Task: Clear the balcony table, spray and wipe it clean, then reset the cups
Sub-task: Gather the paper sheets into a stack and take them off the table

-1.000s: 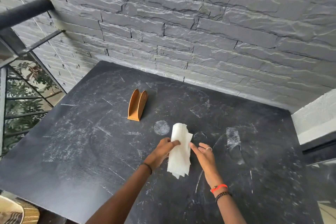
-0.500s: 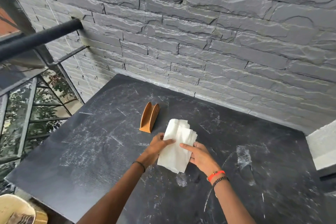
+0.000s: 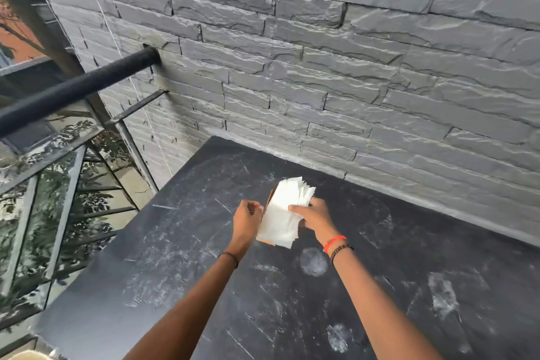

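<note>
Holding the napkin stack [image 3: 282, 213]: right hand [image 3: 317, 216], thumb across the front face, other fingers [image 3: 312, 201] wrapped behind, ring on one of them. Stack is white, fanned at the top edge and tilted, low over the far-left part of the tabletop [image 3: 175, 272], near the wall.

Napkin holder [image 3: 270, 197]: only thin orange-brown slivers show, at the stack's upper-left edge and under its lower-left corner. Rest is hidden behind the napkins. Can't tell whether the stack is seated in the holder or just in front of it.

Left hand [image 3: 247, 218]: just beside the stack's left edge, fingers [image 3: 257, 209] curled inward. Can't tell if they pinch the holder, the napkin edge, or nothing; contact point is blurred.

Wrists: thin black band on the left, red band plus dark beaded bracelet on the right.

Tabletop: dark, matte, heavily scuffed with white streaks and smears. Round whitish mark [image 3: 313, 261] just nearside of the stack, between the forearms; a smaller pale blotch [image 3: 337, 337] closer to the near edge.

Surroundings: grey stone-brick wall [image 3: 350, 82] along the far edge, black railing [image 3: 73, 88] anchored into it at left, glass panels with foliage below.
</note>
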`<move>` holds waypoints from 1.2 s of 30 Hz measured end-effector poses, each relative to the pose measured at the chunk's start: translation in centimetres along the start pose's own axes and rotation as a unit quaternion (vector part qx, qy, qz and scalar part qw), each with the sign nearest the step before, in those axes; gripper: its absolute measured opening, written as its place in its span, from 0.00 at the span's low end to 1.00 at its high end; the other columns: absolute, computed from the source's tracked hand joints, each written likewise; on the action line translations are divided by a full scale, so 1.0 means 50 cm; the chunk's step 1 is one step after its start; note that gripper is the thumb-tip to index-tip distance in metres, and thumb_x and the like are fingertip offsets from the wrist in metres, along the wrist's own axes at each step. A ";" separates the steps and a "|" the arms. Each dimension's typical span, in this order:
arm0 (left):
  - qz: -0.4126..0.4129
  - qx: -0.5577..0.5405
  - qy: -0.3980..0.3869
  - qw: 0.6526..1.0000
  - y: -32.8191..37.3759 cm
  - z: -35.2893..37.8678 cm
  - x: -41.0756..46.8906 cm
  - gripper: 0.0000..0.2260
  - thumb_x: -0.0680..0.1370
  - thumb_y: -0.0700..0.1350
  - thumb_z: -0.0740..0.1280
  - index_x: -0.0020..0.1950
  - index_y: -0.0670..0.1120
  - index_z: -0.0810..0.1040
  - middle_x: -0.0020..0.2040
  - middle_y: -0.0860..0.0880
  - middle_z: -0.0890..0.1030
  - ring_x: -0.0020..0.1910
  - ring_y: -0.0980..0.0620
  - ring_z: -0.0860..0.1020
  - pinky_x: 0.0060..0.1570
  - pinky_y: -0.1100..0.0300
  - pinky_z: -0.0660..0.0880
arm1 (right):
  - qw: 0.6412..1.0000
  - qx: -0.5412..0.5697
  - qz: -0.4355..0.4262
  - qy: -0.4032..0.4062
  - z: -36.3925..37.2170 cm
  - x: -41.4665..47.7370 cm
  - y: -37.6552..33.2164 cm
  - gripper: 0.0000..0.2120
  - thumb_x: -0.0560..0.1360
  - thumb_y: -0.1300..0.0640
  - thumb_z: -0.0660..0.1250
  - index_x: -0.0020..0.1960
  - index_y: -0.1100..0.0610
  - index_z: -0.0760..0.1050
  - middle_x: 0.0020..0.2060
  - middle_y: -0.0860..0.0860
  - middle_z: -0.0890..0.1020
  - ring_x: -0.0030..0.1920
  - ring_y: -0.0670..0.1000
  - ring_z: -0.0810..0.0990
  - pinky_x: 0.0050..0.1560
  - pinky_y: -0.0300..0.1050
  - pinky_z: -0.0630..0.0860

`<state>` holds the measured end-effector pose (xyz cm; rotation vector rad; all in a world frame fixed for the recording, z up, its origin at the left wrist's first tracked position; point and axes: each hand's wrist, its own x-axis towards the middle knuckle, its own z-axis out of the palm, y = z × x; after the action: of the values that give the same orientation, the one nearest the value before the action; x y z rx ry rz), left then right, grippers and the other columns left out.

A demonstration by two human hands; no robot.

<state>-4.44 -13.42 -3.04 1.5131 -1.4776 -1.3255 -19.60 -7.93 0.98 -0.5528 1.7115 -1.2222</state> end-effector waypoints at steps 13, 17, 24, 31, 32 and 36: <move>0.020 0.111 -0.086 0.990 -0.043 0.041 0.096 0.12 0.75 0.39 0.70 0.56 0.39 0.73 0.51 0.46 0.73 0.51 0.47 0.73 0.49 0.60 0.70 | 0.967 -0.249 0.011 0.050 0.062 0.097 -0.053 0.03 0.65 0.71 0.66 0.38 0.67 0.73 0.34 0.60 0.82 0.34 0.60 0.84 0.33 0.60 0.81; 0.017 0.115 -0.099 0.988 -0.050 0.041 0.102 0.09 0.76 0.40 0.69 0.53 0.42 0.73 0.49 0.48 0.73 0.52 0.47 0.73 0.51 0.58 0.70 | 0.954 -0.298 0.010 0.035 0.081 0.090 -0.070 0.08 0.70 0.71 0.61 0.36 0.62 0.66 0.34 0.60 0.79 0.30 0.53 0.82 0.23 0.47 0.79; 0.003 0.090 -0.101 0.991 -0.052 0.035 0.105 0.08 0.79 0.44 0.65 0.54 0.40 0.78 0.52 0.44 0.79 0.48 0.50 0.76 0.48 0.59 0.72 | 0.927 -0.374 -0.017 0.029 0.118 0.119 -0.063 0.07 0.70 0.70 0.65 0.38 0.63 0.67 0.44 0.64 0.82 0.43 0.59 0.84 0.35 0.47 0.82; 0.000 0.083 -0.111 0.990 -0.052 0.022 0.103 0.08 0.79 0.43 0.65 0.54 0.40 0.80 0.52 0.45 0.81 0.48 0.52 0.76 0.44 0.63 0.68 | 0.923 -0.383 -0.009 0.031 0.141 0.124 -0.059 0.11 0.73 0.68 0.63 0.34 0.61 0.65 0.36 0.57 0.82 0.36 0.52 0.83 0.26 0.39 0.77; -0.001 0.084 -0.113 0.990 -0.051 0.021 0.103 0.08 0.79 0.43 0.65 0.54 0.40 0.80 0.52 0.45 0.81 0.48 0.52 0.76 0.44 0.63 0.68 | 0.922 -0.385 -0.014 0.036 0.140 0.125 -0.061 0.11 0.73 0.67 0.64 0.34 0.61 0.66 0.37 0.58 0.82 0.37 0.52 0.82 0.25 0.37 0.75; -0.011 0.076 -0.115 0.990 -0.047 0.019 0.101 0.09 0.79 0.43 0.64 0.55 0.40 0.80 0.50 0.47 0.79 0.48 0.52 0.76 0.44 0.62 0.69 | 0.927 -0.372 -0.024 0.044 0.128 0.132 -0.050 0.09 0.74 0.69 0.61 0.35 0.63 0.68 0.40 0.65 0.82 0.39 0.56 0.84 0.21 0.34 0.71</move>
<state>-5.24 -17.72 -6.62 1.5136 -1.7458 -1.4699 -17.45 -17.14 -0.03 -0.9969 2.2405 -0.5908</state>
